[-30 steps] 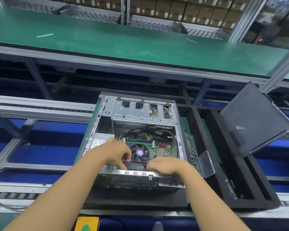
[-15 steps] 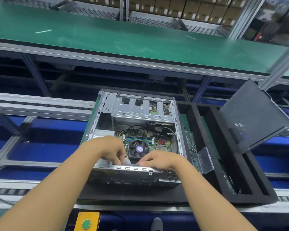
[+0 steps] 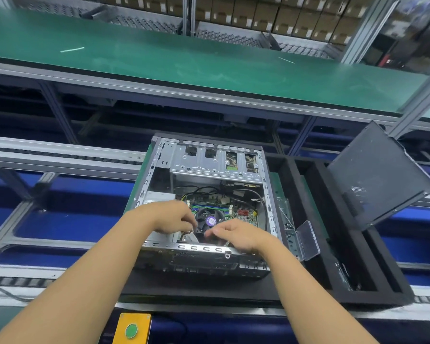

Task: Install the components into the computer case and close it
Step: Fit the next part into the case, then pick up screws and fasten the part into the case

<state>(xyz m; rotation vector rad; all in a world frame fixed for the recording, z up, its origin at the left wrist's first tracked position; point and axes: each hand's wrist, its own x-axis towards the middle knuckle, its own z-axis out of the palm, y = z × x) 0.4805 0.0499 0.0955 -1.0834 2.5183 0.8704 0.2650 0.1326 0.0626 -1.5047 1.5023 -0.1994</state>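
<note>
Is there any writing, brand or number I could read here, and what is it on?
Nothing here can be read.
On the purple fan sticker: too blurred.
White labels on the cardboard boxes: too small.
Pale marking on the side panel: blurred.
On the yellow button box: no text shows.

Silver, green and black over blue.
The silver-grey sheet-metal computer case [image 3: 159,170] shows a green circuit board [image 3: 248,219] with blue slot strips, a small red block [image 3: 243,212], black cables [image 3: 263,202] and a round black fan [image 3: 204,217] with a purple centre sticker. The foam tray [image 3: 305,175] is black. The flat side panel [image 3: 372,175] is dark grey, speckled with a small patch of pale dots. The long worktop [image 3: 209,60] is plain green with two thin white streaks, and the cardboard boxes [image 3: 286,18] are brown. Blue panels [image 3: 90,197] show under grey metal rails [image 3: 60,150], and a yellow box [image 3: 139,319] bears a round green button [image 3: 131,330].
</note>
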